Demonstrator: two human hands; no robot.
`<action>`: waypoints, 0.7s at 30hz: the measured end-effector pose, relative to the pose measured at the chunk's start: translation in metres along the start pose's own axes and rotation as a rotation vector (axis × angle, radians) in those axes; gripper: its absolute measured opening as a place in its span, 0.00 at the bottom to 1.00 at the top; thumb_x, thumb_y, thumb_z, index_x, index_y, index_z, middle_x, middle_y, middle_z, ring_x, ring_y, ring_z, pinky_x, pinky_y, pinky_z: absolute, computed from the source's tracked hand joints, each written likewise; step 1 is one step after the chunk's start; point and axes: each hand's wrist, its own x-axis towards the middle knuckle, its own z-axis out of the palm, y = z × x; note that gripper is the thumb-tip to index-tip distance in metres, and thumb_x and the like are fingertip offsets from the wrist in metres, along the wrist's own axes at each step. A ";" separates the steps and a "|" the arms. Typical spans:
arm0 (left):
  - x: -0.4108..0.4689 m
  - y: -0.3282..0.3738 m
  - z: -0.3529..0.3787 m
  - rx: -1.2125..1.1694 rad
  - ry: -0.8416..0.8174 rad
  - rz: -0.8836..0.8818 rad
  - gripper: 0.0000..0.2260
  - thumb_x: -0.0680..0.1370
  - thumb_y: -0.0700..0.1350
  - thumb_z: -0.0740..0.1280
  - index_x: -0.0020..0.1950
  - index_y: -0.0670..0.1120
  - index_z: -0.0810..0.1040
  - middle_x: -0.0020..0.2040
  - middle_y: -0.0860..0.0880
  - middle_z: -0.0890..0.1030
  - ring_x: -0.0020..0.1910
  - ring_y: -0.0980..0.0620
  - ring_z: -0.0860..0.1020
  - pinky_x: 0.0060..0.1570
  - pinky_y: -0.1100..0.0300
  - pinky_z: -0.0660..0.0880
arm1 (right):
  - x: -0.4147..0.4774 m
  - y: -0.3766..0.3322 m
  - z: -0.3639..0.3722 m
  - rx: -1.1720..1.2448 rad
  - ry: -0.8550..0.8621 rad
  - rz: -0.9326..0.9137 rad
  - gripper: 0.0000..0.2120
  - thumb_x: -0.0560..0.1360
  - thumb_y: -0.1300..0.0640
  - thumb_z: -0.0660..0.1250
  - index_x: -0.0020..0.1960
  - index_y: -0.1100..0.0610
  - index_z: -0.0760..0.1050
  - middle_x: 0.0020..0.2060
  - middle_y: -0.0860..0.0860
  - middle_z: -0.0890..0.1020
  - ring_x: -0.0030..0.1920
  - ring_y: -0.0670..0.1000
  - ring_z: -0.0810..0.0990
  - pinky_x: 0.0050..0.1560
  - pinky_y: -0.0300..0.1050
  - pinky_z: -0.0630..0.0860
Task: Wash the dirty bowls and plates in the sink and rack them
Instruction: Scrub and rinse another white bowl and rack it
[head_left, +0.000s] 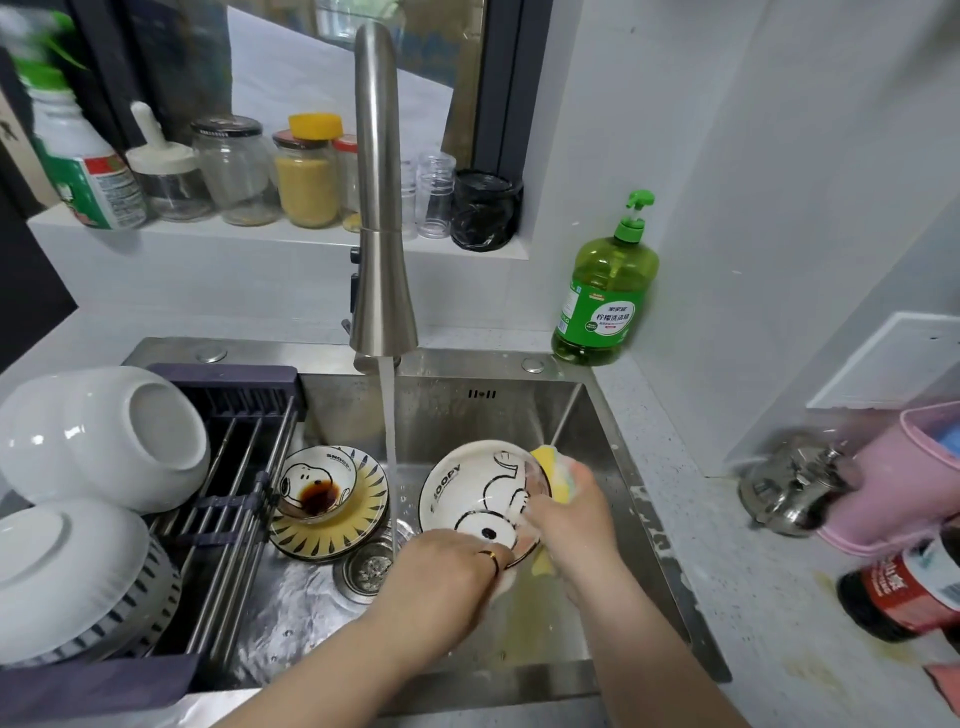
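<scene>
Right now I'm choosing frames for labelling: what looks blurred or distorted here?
Head view: right hand and sponge blurred; pink basket and steel kettle at the right edge smeared; wide-angle bends the windowsill; Snoopy plate print legible.

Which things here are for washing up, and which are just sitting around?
For the job: Snoopy plate in the left hand, sponge in the right hand, sauce bowl on the striped plate in the sink, running tap, rack with white bowls, soap bottle.
Just sitting around: jars on the sill, kettle, pink basket, dark bottle.
</scene>
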 end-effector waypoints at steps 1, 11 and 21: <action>0.001 0.001 0.000 -0.083 -0.017 0.003 0.20 0.79 0.55 0.51 0.39 0.52 0.79 0.33 0.55 0.78 0.33 0.55 0.77 0.35 0.65 0.66 | 0.001 0.001 0.000 0.037 0.033 0.005 0.20 0.73 0.67 0.62 0.62 0.53 0.71 0.45 0.51 0.78 0.45 0.53 0.78 0.40 0.44 0.76; 0.002 0.006 -0.022 -1.726 -0.142 -1.193 0.33 0.64 0.57 0.66 0.67 0.46 0.68 0.67 0.45 0.73 0.61 0.49 0.74 0.63 0.53 0.69 | -0.008 -0.004 -0.017 0.222 -0.125 0.038 0.22 0.73 0.72 0.56 0.61 0.52 0.70 0.42 0.49 0.79 0.28 0.44 0.81 0.37 0.44 0.74; -0.003 -0.003 -0.014 -1.631 -0.087 -1.280 0.24 0.67 0.52 0.67 0.57 0.38 0.77 0.51 0.40 0.83 0.53 0.43 0.80 0.61 0.45 0.72 | -0.009 0.015 0.012 -0.349 0.196 -0.957 0.09 0.69 0.56 0.59 0.48 0.50 0.65 0.47 0.46 0.73 0.49 0.45 0.69 0.51 0.30 0.67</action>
